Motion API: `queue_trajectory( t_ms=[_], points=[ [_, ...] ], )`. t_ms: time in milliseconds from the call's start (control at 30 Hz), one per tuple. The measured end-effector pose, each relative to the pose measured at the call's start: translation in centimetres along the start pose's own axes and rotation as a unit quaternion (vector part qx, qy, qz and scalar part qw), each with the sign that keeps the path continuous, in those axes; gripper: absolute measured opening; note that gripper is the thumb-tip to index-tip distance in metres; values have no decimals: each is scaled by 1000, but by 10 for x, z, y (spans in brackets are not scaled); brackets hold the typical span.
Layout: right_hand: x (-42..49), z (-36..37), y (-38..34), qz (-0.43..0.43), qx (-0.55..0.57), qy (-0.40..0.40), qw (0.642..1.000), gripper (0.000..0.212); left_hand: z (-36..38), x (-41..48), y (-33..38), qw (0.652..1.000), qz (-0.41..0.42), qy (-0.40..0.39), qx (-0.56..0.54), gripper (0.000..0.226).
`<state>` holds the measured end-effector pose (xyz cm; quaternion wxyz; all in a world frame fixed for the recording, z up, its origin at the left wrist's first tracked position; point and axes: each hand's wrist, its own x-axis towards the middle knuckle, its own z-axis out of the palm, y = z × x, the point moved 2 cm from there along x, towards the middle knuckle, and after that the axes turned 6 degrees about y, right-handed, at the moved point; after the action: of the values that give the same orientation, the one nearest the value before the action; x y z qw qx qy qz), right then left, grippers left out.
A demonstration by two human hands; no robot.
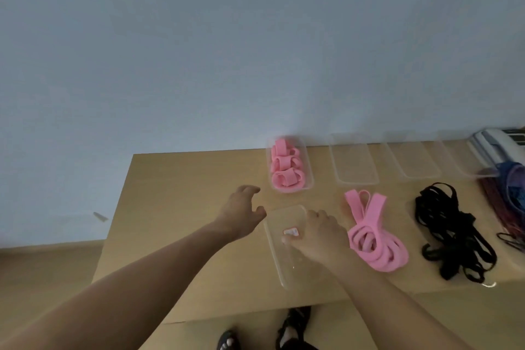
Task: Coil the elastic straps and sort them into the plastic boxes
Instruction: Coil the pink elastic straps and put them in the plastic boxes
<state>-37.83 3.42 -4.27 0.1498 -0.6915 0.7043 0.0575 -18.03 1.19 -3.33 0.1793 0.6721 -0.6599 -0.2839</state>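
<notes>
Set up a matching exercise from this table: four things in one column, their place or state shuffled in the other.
1 coiled pink straps
2 loose pink straps
3 black straps
4 second back-row box

A tangled heap, farthest right of these
B empty
C packed in the leftmost back-row box
D piled beside the right hand

Pairs: 1-C, 2-D, 3-A, 4-B

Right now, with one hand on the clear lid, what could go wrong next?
1. The pink coils fill the box to its rim; pressing the clear lid on may pop one loose.
2. The loose pink straps lie right beside the right hand; lifting the lid could drag them.
3. The black straps reach the front edge of the table and might slip off.
</notes>
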Motion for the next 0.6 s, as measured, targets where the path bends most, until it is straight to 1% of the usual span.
queue_trajectory(
  t_ms=[67,267,433,533,600],
  points=[
    [-8,8,-4,40,-5,-17,999,96,0,-10,-7,1000,-17,-12,1,56],
    [-17,22,-16,112,-15,-28,993,99,0,-31,-20,998,-44,-34,-8,54],
    [-17,25,-10,160,15,-40,986,114,3,-43,-29,996,-74,-50,-26,53],
    [-21,24,-6,167,17,-15,986,111,3,-47,-32,993,-94,-62,-37,54],
    [-23,24,-3,161,39,7,986,100,1,-47,-33,992,-100,-68,-39,54]
  ],
)
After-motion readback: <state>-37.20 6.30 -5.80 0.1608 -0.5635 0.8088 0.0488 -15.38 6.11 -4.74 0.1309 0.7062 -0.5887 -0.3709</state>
